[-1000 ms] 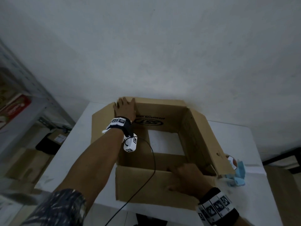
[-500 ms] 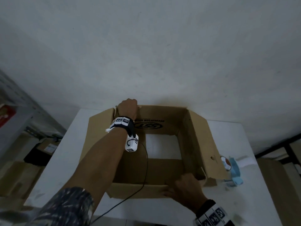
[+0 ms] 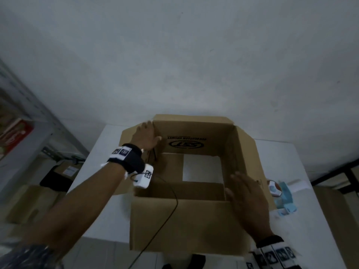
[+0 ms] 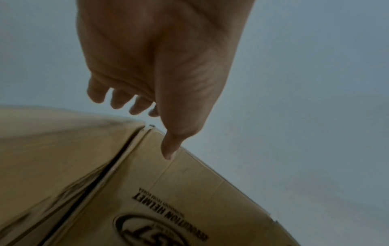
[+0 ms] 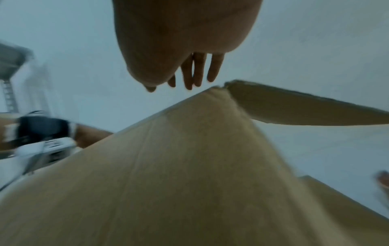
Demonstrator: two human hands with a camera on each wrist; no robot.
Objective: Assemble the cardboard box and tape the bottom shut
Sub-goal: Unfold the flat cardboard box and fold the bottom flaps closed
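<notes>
The cardboard box [image 3: 186, 220] fills most of the white table [image 3: 97, 152]; its open middle gives room to reach down. Raised flaps ring that opening. A blue tape dispenser [image 3: 281, 199] crowds the narrow strip just right of the box.

Matt brown corrugated cardboard box [image 3: 190, 220] with black printed lettering, on a smooth white table [image 3: 97, 220]; a pale blue plastic tape dispenser [image 3: 284, 199] beside it
</notes>
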